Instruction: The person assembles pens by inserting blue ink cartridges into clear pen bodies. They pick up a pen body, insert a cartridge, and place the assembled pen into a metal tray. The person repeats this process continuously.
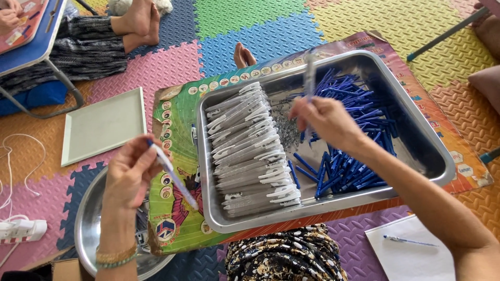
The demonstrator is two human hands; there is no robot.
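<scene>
My left hand (129,171) holds a white pen with a blue tip (174,177), slanted down to the right over the left edge of a colourful board. My right hand (328,122) hovers over a metal tray (437,151) and pinches a thin pen part (309,78) that points upward. Inside the tray lie several white pen barrels (250,151) stacked in a row on the left, a heap of small metal springs (286,127) in the middle, and several blue pen pieces (354,104) on the right.
A round metal bowl (88,218) sits below my left hand. A pale square tray (104,125) lies on the foam mat at left. White paper with a pen (406,241) lies at lower right. Another person's feet (138,23) rest at top left beside a small blue table (36,49).
</scene>
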